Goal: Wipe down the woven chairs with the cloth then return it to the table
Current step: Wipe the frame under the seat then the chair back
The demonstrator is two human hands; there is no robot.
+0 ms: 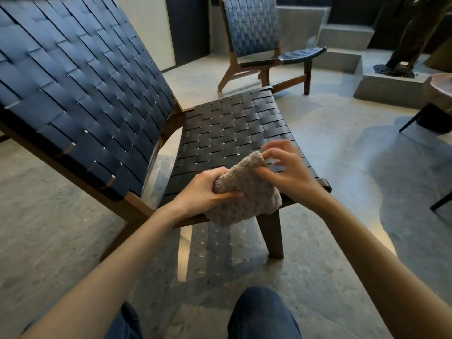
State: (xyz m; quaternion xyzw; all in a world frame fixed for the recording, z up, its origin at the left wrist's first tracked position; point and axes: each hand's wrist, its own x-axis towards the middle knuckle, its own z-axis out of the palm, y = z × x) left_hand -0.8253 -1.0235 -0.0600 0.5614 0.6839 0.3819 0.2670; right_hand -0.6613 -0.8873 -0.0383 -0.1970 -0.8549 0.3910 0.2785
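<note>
The cloth [247, 194] is up in the air between the two hands, right over the front edge of the near chair [227, 128]. It is not on the seat yet. The left hand [208, 189] grips one bunched end tight. The right hand [286, 172] pinches the top corner with its thumb and one finger, and its other fingers stick out. The cloth slants from that top corner down toward the person. The seat lies just under and past the hands and runs away from the person. The chair's big back is off to the left, so the left hand is nearer to it. I think the cloth only has to go down a little to start wiping. The far chair [252, 28] stands well behind. The bench [437, 94] is far off to the right, on the right hand's side.
</note>
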